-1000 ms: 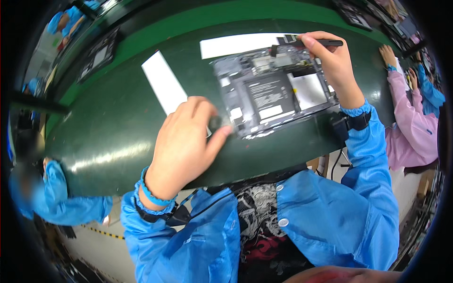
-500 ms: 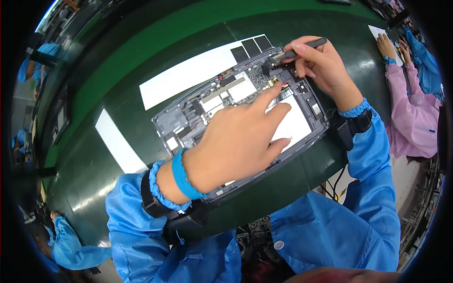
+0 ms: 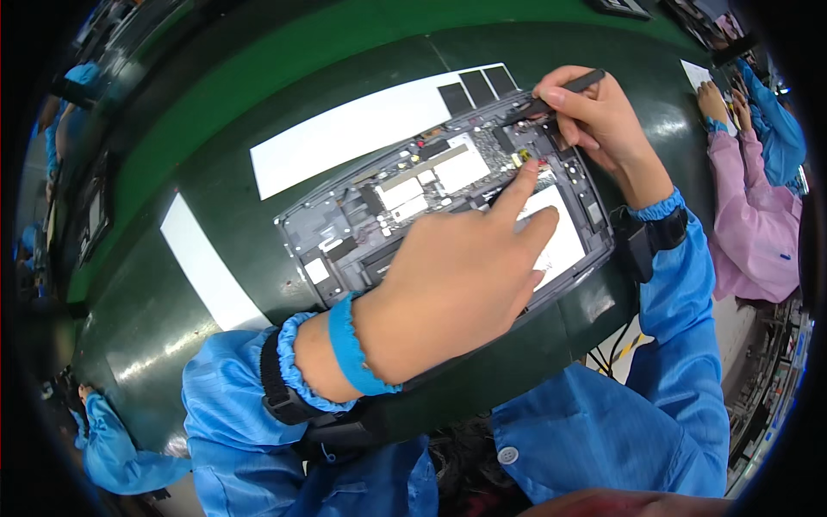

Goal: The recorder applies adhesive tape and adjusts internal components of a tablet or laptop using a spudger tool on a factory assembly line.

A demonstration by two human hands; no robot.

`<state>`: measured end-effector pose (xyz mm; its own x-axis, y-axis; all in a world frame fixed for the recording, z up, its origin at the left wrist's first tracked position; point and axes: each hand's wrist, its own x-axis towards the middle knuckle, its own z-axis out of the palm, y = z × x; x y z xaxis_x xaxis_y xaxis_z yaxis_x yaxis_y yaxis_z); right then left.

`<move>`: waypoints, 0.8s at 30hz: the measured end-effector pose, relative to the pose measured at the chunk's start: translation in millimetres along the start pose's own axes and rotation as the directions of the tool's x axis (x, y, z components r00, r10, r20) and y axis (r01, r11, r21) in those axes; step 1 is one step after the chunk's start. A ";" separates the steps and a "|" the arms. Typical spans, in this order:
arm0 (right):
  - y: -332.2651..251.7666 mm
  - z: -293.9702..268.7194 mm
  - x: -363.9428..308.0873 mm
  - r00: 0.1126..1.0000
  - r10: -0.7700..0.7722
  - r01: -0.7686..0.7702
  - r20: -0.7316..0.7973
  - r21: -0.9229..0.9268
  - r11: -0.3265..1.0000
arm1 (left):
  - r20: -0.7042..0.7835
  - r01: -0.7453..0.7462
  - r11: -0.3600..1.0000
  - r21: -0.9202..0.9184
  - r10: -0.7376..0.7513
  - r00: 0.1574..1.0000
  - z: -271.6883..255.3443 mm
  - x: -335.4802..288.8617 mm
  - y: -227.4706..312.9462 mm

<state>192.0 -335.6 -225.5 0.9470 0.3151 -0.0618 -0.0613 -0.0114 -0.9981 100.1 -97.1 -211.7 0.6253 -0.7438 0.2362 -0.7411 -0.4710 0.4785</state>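
Note:
An opened laptop chassis [image 3: 323, 233] lies in front of me, its circuit board and white-covered parts exposed. My left hand [image 3: 457, 267] reaches across it with the index finger stretched out. That fingertip touches down beside small yellow and red wires [image 3: 525, 156] near the upper right of the board. The other left fingers are loosely bent over a white panel [image 3: 560, 250], with nothing visible in them. My right hand [image 3: 594, 116] pinches a slim black hand tool [image 3: 588, 81] above the chassis's far right corner. The tool's working tip is hard to make out.
Beyond the chassis lies a long white sheet [image 3: 345, 129] with black squares at its right end. A white strip [image 3: 207, 263] sits to the left on the green tabletop [image 3: 138, 302]. At far right a person in a pink sleeve [image 3: 745, 207] works over paper. Cables [image 3: 613, 349] hang below the edge.
The tool has moved from over the board toward the far right corner. A dark piece seen at its tip earlier no longer shows over the board. My left fingertip stays by the wires.

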 end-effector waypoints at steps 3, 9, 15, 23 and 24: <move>1.7 -0.9 -5.0 0.999 -0.036 0.035 -0.008 -0.006 0.999 | 0.006 -0.011 1.000 0.027 0.011 1.000 0.0 1.0 5.2; 1.2 2.1 -3.8 0.998 -0.048 0.047 -0.032 -0.044 0.998 | -0.036 0.024 1.000 0.009 -0.024 0.999 1.2 0.9 3.6; 0.9 4.2 -1.7 0.998 -0.050 0.049 -0.029 -0.047 0.998 | -0.082 0.060 0.977 0.202 -0.044 0.996 7.4 2.5 2.9; 7.2 1.6 -2.6 0.994 -0.108 0.108 -0.023 -0.008 0.994 | -0.058 0.012 0.959 0.282 0.005 0.998 11.1 4.9 -3.2; 8.2 3.9 -2.8 0.988 -0.147 0.148 -0.043 0.026 0.989 | -0.059 0.014 0.958 0.288 0.003 0.998 11.3 4.3 -3.5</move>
<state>187.6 -332.9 -233.5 0.9585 0.2721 0.0855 0.0716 0.0606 -0.9956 102.6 -104.0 -221.9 0.6365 -0.7160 0.2868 -0.7711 -0.5981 0.2183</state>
